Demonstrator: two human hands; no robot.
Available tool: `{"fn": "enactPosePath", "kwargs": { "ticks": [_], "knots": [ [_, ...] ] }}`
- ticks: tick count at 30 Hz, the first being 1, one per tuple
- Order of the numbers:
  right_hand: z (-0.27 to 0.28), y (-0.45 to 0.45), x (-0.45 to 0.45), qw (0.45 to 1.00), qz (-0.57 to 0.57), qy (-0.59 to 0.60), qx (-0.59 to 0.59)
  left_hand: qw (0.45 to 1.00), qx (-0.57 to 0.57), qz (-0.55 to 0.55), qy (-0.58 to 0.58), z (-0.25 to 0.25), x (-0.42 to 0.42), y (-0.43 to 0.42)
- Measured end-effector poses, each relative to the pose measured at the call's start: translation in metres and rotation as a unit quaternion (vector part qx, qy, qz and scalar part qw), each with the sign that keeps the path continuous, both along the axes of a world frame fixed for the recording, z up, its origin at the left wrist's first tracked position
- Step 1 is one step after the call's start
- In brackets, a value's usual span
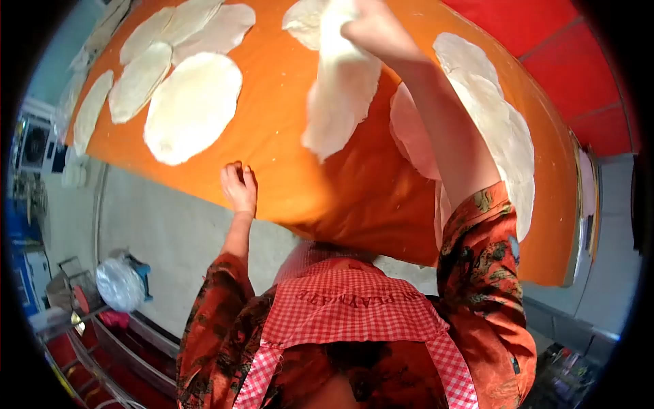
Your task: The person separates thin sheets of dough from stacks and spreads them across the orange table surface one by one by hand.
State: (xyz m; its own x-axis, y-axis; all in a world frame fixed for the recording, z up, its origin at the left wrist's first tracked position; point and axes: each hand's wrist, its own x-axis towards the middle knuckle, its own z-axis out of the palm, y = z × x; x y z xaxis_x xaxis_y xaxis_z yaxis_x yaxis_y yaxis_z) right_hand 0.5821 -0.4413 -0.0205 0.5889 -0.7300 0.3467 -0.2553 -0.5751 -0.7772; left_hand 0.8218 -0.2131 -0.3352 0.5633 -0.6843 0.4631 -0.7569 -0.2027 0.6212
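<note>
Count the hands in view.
2: left hand at the near edge of the orange table; right hand farther out over it, gripping a pale sheet.

Right arm (pixel 453 123) stretched far forward, angled inward, my right hand (pixel 371 28) gripping; left hand (pixel 240 191) lower, fingers (pixel 232 174) loosely curled

Food workroom or kitchen, by look: thin, pale dough rounds (pixel 193 109) spread over large orange-topped table (pixel 279 129); person in red-checked apron (pixel 354 303). Plain grey floor (pixel 163 218), red panels (pixel 575 68) behind, metal-framed rack (pixel 127 345) lower left.
</note>
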Motion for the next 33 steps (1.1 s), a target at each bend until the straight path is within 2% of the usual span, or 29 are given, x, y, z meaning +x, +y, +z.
{"fn": "enactPosePath", "kwargs": {
  "ticks": [2,3,4,5,6,7,8,9,11,13,16,17,18,19,21,22,23,25,26,29,33],
  "knots": [
    [0.018,0.034,0.027,0.992,0.054,0.050,-0.101,1.000,-0.016,-0.014,0.003,-0.001,0.000,0.002],
    [0.013,0.048,0.040,0.985,0.060,0.078,-0.142,0.999,-0.031,-0.018,-0.024,-0.014,0.005,0.001],
    [-0.003,0.060,0.056,0.976,0.057,0.109,-0.178,0.997,-0.055,-0.026,0.038,-0.024,0.007,-0.001],
    [-0.024,0.069,0.074,0.967,0.044,0.136,-0.209,0.996,-0.068,-0.040,0.036,-0.016,0.004,-0.001],
    [-0.050,0.077,0.092,0.958,0.027,0.161,-0.235,0.996,-0.035,-0.046,0.075,-0.009,0.004,0.001],
    [-0.076,0.085,0.108,0.949,0.006,0.183,-0.255,0.963,-0.105,-0.064,0.240,-0.032,0.012,-0.006],
    [-0.098,0.091,0.121,0.944,-0.018,0.194,-0.266,0.840,-0.118,-0.141,0.510,-0.019,0.022,-0.010],
    [-0.116,0.097,0.128,0.939,-0.038,0.206,-0.272,0.639,-0.105,-0.200,0.735,0.004,0.024,-0.009],
    [-0.144,0.115,0.138,0.939,-0.062,0.225,-0.253,0.524,-0.121,-0.217,0.814,0.100,-0.001,-0.005],
    [-0.161,0.144,0.141,0.943,-0.027,0.282,-0.174,0.484,-0.125,-0.246,0.831,0.115,0.011,-0.010],
    [-0.178,0.179,0.159,0.927,0.064,0.363,-0.064,0.543,-0.101,-0.338,0.762,0.068,0.066,-0.010],
    [-0.179,0.177,0.167,0.944,-0.047,0.268,0.187,0.492,-0.089,-0.394,0.771,0.070,0.076,-0.010],
    [-0.208,0.162,0.163,0.944,0.022,0.251,0.213,0.436,-0.076,-0.453,0.774,0.074,0.082,-0.012],
    [-0.208,0.172,0.160,0.975,-0.050,0.201,0.075,0.439,-0.067,-0.416,0.794,0.077,0.083,-0.014],
    [-0.217,0.169,0.168,0.989,-0.051,0.133,0.026,0.435,-0.039,-0.348,0.830,0.080,0.084,-0.021],
    [-0.220,0.171,0.171,0.988,-0.056,0.141,-0.035,0.431,-0.012,-0.330,0.840,0.079,0.087,-0.024],
    [-0.222,0.172,0.171,0.991,-0.049,0.126,0.017,0.421,-0.003,-0.379,0.824,0.081,0.093,-0.025],
    [-0.213,0.169,0.171,0.989,-0.037,0.091,0.114,0.409,0.023,-0.405,0.817,0.075,0.099,-0.027],
    [-0.221,0.168,0.169,0.984,-0.040,0.042,0.168,0.424,0.025,-0.412,0.806,0.074,0.102,-0.029],
    [-0.213,0.162,0.163,0.965,-0.067,0.019,0.252,0.461,0.031,-0.415,0.784,0.079,0.104,-0.034],
    [-0.191,0.159,0.164,0.973,-0.120,0.032,0.192,0.498,0.034,-0.424,0.756,0.091,0.097,-0.043]
  ]
}}
